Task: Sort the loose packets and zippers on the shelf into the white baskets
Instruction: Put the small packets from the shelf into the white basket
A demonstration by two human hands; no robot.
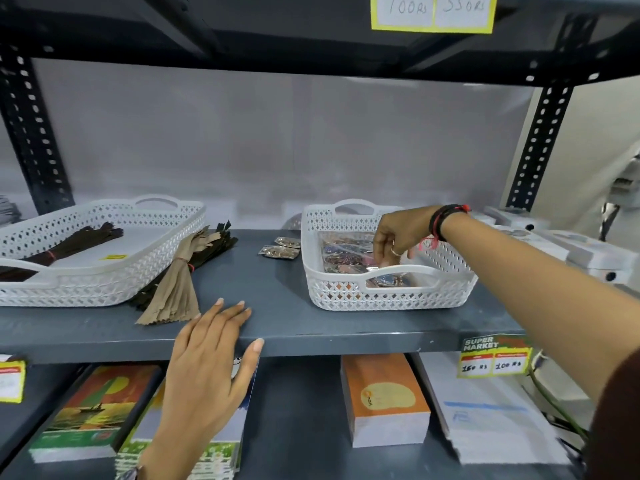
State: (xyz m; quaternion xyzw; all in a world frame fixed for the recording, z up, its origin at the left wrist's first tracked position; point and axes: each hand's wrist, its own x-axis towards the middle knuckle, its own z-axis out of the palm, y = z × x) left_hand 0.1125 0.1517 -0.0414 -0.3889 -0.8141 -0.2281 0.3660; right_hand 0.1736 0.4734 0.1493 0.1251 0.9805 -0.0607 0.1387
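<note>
Right hand (394, 237): inside right white basket (450, 261), fingers pinched; grip unclear.
Left hand (211, 355): open, left of this basket.

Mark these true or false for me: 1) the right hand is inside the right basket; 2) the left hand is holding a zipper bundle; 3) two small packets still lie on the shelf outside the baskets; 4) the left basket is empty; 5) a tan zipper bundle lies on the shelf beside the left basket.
1) True: the right hand reaches down into the right basket, over the packets inside.
2) False: the left hand rests flat on the shelf edge, holding nothing.
3) True: two small packets lie on the shelf just left of the right basket.
4) False: the left basket holds a dark zipper bundle.
5) True: the tan zipper bundle lies outside, against the left basket's right side.
</note>
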